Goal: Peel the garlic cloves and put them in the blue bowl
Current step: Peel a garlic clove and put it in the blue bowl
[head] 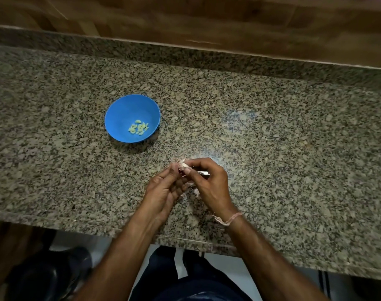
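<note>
Head view: left hand (163,192), right hand (209,183) both pinching garlic clove (183,164); blue bowl (120,118) up-left, apart.

Both hands (186,183) pinch garlic clove (183,165); peeled cloves (139,127) in blue bowl (120,114).

My hands (185,183) meet over the counter (272,127), pinching a garlic clove (183,164). The bowl (122,114), holding peeled cloves (139,127), sits beyond them to the left.

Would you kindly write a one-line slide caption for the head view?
Both hands peel a garlic clove over a granite counter, beside a blue bowl holding peeled cloves.
</note>
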A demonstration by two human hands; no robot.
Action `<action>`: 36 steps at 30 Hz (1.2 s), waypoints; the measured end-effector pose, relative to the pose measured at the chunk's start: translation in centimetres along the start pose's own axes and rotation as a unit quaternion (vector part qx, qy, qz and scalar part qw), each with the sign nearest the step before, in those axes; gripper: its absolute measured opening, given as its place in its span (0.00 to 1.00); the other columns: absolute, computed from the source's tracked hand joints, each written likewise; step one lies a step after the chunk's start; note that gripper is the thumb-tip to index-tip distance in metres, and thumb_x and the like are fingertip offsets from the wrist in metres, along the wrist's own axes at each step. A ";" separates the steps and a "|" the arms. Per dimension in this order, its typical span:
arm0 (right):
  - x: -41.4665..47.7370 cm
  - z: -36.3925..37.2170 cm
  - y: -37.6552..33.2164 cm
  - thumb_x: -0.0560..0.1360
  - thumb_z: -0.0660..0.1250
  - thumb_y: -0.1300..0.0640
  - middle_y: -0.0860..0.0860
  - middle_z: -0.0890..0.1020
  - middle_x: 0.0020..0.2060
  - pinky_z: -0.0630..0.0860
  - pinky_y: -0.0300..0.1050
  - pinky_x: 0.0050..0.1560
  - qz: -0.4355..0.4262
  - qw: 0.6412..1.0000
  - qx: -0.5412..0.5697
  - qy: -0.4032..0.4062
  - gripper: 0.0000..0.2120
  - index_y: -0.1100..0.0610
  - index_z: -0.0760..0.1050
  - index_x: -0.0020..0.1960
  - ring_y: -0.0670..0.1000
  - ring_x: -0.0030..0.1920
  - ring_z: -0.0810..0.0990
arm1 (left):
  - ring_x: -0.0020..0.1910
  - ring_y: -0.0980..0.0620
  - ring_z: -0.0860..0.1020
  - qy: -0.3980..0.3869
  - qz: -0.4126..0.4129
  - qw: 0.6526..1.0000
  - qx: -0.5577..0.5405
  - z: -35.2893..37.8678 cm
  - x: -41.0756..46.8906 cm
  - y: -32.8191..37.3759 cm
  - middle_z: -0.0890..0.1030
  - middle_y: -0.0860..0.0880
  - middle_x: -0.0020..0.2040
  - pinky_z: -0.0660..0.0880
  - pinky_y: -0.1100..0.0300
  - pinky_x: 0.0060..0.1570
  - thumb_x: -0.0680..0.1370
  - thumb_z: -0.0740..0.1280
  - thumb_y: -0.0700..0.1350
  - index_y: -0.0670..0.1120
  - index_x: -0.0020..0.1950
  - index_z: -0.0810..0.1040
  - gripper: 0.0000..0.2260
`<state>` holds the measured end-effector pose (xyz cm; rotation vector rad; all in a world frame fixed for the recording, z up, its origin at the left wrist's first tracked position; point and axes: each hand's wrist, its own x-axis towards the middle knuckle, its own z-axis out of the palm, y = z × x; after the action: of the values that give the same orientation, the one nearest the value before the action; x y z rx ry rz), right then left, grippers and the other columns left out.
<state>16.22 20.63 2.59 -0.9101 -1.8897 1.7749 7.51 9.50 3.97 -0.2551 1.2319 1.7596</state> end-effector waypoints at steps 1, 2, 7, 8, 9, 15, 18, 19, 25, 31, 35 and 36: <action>-0.1 -0.2 -0.1 0.77 0.76 0.58 0.49 0.86 0.51 0.83 0.50 0.56 0.015 1.000 0.016 -0.007 0.06 0.56 0.85 0.53 0.48 0.54 0.85 | 0.45 0.53 0.83 0.001 0.010 1.000 0.009 0.1 -0.3 0.0 0.86 0.45 0.49 0.81 0.63 0.41 0.76 0.70 0.49 0.42 0.59 0.84 0.16; -0.3 -0.3 -0.4 0.77 0.76 0.59 0.51 0.87 0.51 0.83 0.49 0.56 0.038 0.998 0.040 -0.020 0.07 0.58 0.85 0.54 0.49 0.54 0.85 | 0.45 0.53 0.83 0.003 0.021 1.000 0.017 0.2 -0.5 0.1 0.87 0.46 0.50 0.81 0.63 0.42 0.77 0.70 0.49 0.43 0.60 0.84 0.15; -0.7 -1.0 -2.0 0.79 0.70 0.65 0.55 0.86 0.46 0.82 0.43 0.50 0.250 0.919 0.285 -0.110 0.06 0.62 0.83 0.54 0.49 0.45 0.83 | 0.54 0.53 0.83 -0.029 0.039 0.997 0.055 0.5 -1.0 0.5 0.85 0.46 0.60 0.80 0.59 0.50 0.77 0.69 0.46 0.48 0.65 0.82 0.17; -0.7 -1.2 -2.2 0.79 0.70 0.66 0.55 0.86 0.45 0.82 0.42 0.49 0.278 0.898 0.322 -0.113 0.05 0.62 0.83 0.53 0.49 0.43 0.83 | 0.52 0.53 0.82 -0.034 0.035 0.997 0.051 0.6 -1.0 0.6 0.85 0.46 0.59 0.80 0.59 0.49 0.76 0.69 0.46 0.48 0.65 0.82 0.17; -0.7 -1.2 -2.2 0.79 0.69 0.66 0.55 0.86 0.44 0.82 0.42 0.48 0.293 0.884 0.347 -0.111 0.05 0.62 0.83 0.53 0.49 0.42 0.83 | 0.49 0.54 0.82 -0.037 0.031 0.998 0.041 0.6 -1.1 0.6 0.85 0.46 0.57 0.80 0.60 0.47 0.76 0.70 0.45 0.47 0.64 0.82 0.17; -1.0 -1.2 -2.1 0.79 0.70 0.64 0.56 0.85 0.44 0.81 0.43 0.46 0.258 0.897 0.346 -0.094 0.04 0.57 0.83 0.50 0.50 0.42 0.83 | 0.47 0.53 0.84 -0.027 0.017 0.999 -0.020 0.6 -1.2 0.4 0.86 0.46 0.54 0.81 0.61 0.46 0.74 0.71 0.42 0.44 0.63 0.80 0.18; -1.6 -0.8 -2.0 0.78 0.73 0.61 0.52 0.86 0.52 0.83 0.45 0.51 0.124 0.977 0.169 -0.045 0.08 0.57 0.82 0.56 0.50 0.49 0.84 | 0.48 0.54 0.84 -0.004 0.030 0.999 -0.029 0.5 -1.2 0.3 0.87 0.47 0.53 0.82 0.61 0.44 0.73 0.72 0.41 0.43 0.60 0.80 0.16; -1.8 -0.6 -1.9 0.77 0.75 0.60 0.51 0.85 0.53 0.84 0.46 0.52 0.072 0.992 0.103 -0.023 0.09 0.57 0.82 0.57 0.49 0.51 0.84 | 0.48 0.54 0.84 0.004 0.035 0.999 -0.027 0.4 -1.2 0.2 0.87 0.47 0.51 0.81 0.61 0.45 0.73 0.72 0.41 0.43 0.58 0.81 0.14; -1.9 -0.1 -1.5 0.77 0.76 0.58 0.47 0.86 0.49 0.84 0.46 0.52 -0.071 0.996 -0.045 0.000 0.07 0.57 0.86 0.55 0.46 0.52 0.85 | 0.46 0.52 0.83 0.016 0.087 0.996 0.019 -0.1 -1.3 -0.2 0.86 0.45 0.48 0.81 0.63 0.44 0.73 0.74 0.41 0.42 0.57 0.81 0.13; -2.0 -0.3 -1.4 0.78 0.75 0.59 0.47 0.88 0.47 0.84 0.42 0.50 -0.071 0.995 -0.065 -0.005 0.07 0.57 0.86 0.55 0.43 0.48 0.86 | 0.55 0.49 0.84 0.045 0.137 0.985 0.091 -0.4 -1.5 -0.5 0.86 0.41 0.57 0.81 0.61 0.52 0.74 0.74 0.40 0.42 0.59 0.84 0.14; -2.2 0.1 -1.6 0.78 0.75 0.59 0.47 0.87 0.44 0.85 0.44 0.46 -0.068 0.994 -0.082 0.013 0.05 0.57 0.86 0.54 0.43 0.44 0.86 | 0.55 0.51 0.85 0.076 0.173 0.974 0.123 0.0 -1.4 -1.1 0.87 0.46 0.53 0.80 0.63 0.51 0.78 0.71 0.32 0.40 0.57 0.83 0.09; -2.3 0.1 -1.5 0.78 0.75 0.59 0.47 0.87 0.43 0.85 0.45 0.46 -0.060 0.995 -0.078 0.019 0.05 0.57 0.86 0.53 0.44 0.44 0.86 | 0.54 0.52 0.85 0.081 0.177 0.973 0.125 0.1 -1.3 -1.2 0.87 0.47 0.52 0.80 0.64 0.51 0.78 0.70 0.32 0.40 0.56 0.83 0.08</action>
<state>17.44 19.00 4.42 -0.8577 -2.0366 1.5491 9.18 8.88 4.07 -0.0303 1.6845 1.8845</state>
